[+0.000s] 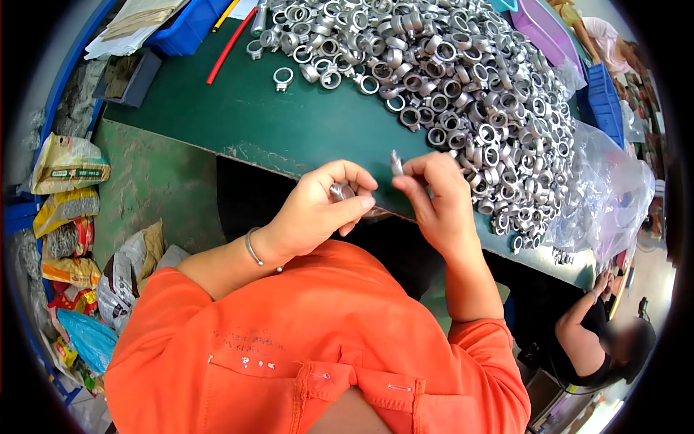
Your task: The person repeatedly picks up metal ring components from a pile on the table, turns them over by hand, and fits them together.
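Across the foreground, one orange shirt [325,311] is showing, both forearms reaching forward. Just beyond, about the near edge of the green tabletop [217,123]: left hand [322,199], its grip curling narrowly around a rounded metal piece [341,191], presumably to steady it; the fingers are hiding its full form. Right hand [444,199], its thumb and forefinger pinching a slim metal piece [396,163], roughly upright, its upper end projecting past the fingertips, likely so that this end is remaining exposed. Both pieces are being held apart, not touching. Ahead and rightward: metal rings [463,94], loose, many, lying heaped in no evident order; their near fringe is lying just beside the right hand, seemingly for easy reach. Clear plastic bag [607,188], crumpled, is lying along the heap's right side. Farther off: red rod [230,47], one, lying left of the heap; blue bin [189,29], one, standing beyond it at far left, papers lying near.
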### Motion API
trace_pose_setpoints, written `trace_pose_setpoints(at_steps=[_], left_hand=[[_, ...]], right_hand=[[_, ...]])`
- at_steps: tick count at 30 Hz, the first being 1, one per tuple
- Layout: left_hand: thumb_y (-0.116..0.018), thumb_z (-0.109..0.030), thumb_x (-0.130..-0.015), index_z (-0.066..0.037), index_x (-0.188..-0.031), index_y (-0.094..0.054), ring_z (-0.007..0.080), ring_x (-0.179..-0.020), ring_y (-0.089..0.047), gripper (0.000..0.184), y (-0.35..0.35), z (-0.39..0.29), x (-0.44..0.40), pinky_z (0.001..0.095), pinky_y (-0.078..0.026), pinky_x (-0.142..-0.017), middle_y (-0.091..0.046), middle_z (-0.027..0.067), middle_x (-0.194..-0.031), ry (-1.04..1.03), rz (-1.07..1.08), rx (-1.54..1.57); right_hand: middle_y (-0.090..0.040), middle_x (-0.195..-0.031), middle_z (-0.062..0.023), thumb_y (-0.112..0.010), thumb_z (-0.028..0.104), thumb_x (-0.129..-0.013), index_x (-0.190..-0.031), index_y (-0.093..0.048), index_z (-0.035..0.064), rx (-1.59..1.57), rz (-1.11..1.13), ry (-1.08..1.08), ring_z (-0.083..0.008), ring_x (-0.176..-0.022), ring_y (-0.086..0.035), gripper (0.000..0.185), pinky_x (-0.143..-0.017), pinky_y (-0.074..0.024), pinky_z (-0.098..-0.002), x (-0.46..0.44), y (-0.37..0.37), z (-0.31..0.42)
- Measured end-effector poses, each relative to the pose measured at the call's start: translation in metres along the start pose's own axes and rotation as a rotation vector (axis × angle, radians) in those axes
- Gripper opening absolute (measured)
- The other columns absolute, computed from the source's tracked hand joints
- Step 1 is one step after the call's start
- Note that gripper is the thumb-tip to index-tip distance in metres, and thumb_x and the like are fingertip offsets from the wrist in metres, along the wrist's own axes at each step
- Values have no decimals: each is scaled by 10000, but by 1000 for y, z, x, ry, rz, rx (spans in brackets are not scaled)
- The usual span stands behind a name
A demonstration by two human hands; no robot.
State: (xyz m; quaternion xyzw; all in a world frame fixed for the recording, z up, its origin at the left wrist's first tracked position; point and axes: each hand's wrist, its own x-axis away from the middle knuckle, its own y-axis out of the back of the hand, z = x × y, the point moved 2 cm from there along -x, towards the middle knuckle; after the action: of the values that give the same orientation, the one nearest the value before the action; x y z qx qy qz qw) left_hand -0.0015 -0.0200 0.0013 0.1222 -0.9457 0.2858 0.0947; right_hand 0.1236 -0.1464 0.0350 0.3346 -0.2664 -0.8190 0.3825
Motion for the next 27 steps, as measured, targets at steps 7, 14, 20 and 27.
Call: trace_pose_setpoints(at_steps=[7, 14, 20, 27], left_hand=[[-649, -61, -818, -9, -931, -588, 25, -562, -458, 138, -3, -5, 1, 156, -380, -497, -567, -11, -758, -17, -21, -76], [-652, -31, -803, -23, -839, -599, 25, -628, -460, 65, -2, -4, 3, 173, -371, -533, -572, 7, -805, -361, -46, -504], [-611, -8, -822, -21, -855, -584, 49, -637, -496, 45, -4, -2, 3, 188, -418, -551, -561, 7, -825, -528, 33, -693], [-477, -160, -932, -38, -1010, -499, 121, -656, -592, 147, -2, -3, 1, 200, -471, -440, -568, 63, -824, 279, 54, 467]], right_hand=[[-571, -779, -82, -627, -33, -758, -866, -574, 12, -394, 57, -6, -231, -699, -537, 128, -620, -429, -306, 18, -18, 4], [-618, -829, -69, -490, -1, -901, -1004, -523, -6, -860, -70, -374, -90, -737, -573, 109, -673, -490, -236, 34, -24, 1], [-612, -895, -71, -560, -27, -851, -1048, -542, -26, -986, 53, -395, -100, -809, -575, 197, -725, -486, -239, 31, -25, 5], [-623, -980, -125, -657, -53, -667, -813, -618, 11, -358, 19, 303, -288, -921, -597, 164, -790, -476, -353, 10, -14, 19]])
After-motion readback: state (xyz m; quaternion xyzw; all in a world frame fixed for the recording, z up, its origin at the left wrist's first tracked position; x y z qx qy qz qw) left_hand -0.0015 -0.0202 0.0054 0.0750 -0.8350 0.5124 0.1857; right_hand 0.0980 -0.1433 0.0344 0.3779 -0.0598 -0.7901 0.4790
